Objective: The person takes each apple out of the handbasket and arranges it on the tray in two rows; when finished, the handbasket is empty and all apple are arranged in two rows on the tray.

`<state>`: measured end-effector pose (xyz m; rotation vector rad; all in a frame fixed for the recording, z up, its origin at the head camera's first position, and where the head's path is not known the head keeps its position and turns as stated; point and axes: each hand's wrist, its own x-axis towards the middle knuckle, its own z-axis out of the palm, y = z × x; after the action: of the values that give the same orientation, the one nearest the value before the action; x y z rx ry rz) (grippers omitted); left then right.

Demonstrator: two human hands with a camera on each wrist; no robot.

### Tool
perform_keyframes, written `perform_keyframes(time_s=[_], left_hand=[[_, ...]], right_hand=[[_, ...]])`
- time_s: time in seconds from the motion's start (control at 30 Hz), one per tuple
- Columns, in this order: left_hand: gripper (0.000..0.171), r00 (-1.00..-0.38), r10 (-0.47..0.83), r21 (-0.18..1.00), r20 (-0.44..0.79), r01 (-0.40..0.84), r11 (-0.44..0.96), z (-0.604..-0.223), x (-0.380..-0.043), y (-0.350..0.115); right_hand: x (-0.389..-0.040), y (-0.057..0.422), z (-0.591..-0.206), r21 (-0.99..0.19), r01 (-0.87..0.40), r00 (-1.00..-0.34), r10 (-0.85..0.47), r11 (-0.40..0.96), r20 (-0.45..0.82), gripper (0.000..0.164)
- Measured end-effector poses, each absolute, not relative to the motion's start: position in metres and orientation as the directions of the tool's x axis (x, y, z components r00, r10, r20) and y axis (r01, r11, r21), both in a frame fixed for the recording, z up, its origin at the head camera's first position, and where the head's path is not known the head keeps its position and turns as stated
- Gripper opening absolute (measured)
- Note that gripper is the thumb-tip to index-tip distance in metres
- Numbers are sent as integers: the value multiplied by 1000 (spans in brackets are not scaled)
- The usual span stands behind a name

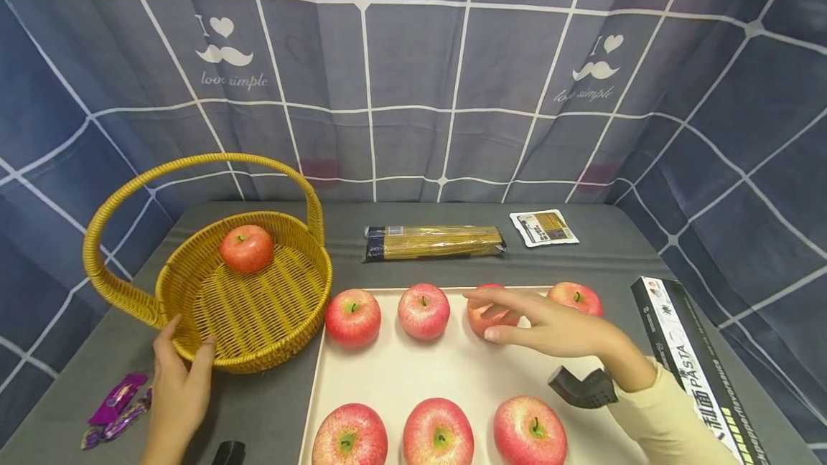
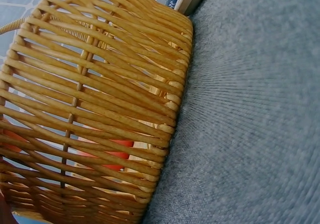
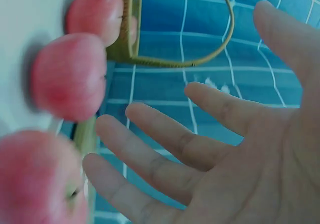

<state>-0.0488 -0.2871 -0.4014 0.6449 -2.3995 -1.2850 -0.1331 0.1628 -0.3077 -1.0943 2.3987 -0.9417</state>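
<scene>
My left hand (image 1: pixel 179 390) holds the near left rim of a yellow wicker basket (image 1: pixel 304 329), its thumb and forefinger spread along the rim. Inside the basket lies one red apple (image 1: pixel 247 248); its red also shows through the weave in the left wrist view. Over the back row of a cream tray (image 1: pixel 381 379), my right hand (image 1: pixel 549 321) hovers palm down, fingers apart and nothing in them. Beneath its fingers sits a partly hidden apple (image 1: pixel 484 318). In the right wrist view the open right hand (image 3: pixel 240 159) is beside a row of apples (image 3: pixel 70 76).
More apples (image 1: pixel 439 436) stand in the tray's front row. Behind the tray lie a pasta packet (image 1: pixel 446 241) and a small white sachet (image 1: pixel 544 227). A long black pasta box (image 1: pixel 698 372) is at the right, purple-wrapped sweets (image 1: pixel 118 404) at the left. A patterned curtain (image 1: pixel 413 56) hangs behind.
</scene>
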Motion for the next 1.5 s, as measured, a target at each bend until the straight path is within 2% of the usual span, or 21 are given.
perform_keyframes(time_s=[0.13,0.27,0.53,0.63,0.73,0.9,1.07,1.2,1.3,1.5], left_hand=[[64,-836,-544,846,70,-239,476,-400,-48,-290],[65,-830,-556,841,43,-270,469,-402,-47,-292],[63,-829,-551,850,97,-219,479,-404,-51,-288],[64,-839,-541,841,67,-245,483,-404,-50,-290],[65,-847,-531,831,27,-276,482,-404,-49,-291],[65,-839,-543,832,32,-279,479,-405,-49,-289],[64,-833,-550,831,52,-270,487,-401,-50,-291],[65,-839,-542,827,57,-264,496,-400,-49,-292],[64,-835,-546,826,65,-262,499,-400,-48,-291],[64,-840,-538,823,68,-258,506,-399,-48,-289]], right_hand=[[-149,124,-296,-724,-512,-612,-788,463,-72,50],[-172,71,-289,-712,-551,-563,-824,435,-68,50],[-214,-33,-294,-683,-561,-540,-832,467,-126,62],[-227,-67,-303,-667,-565,-560,-819,485,-122,63],[-237,-95,-312,-673,-525,-608,-783,521,-132,65],[-247,-129,-316,-736,-388,-686,-707,554,-171,68],[-253,-154,-318,-835,-194,-752,-625,514,-210,67],[-257,-163,-321,-884,-33,-767,-579,467,-277,68],[-257,-168,-324,-903,33,-770,-565,429,-297,69],[-249,-175,-343,-916,14,-753,-599,401,-273,77]])
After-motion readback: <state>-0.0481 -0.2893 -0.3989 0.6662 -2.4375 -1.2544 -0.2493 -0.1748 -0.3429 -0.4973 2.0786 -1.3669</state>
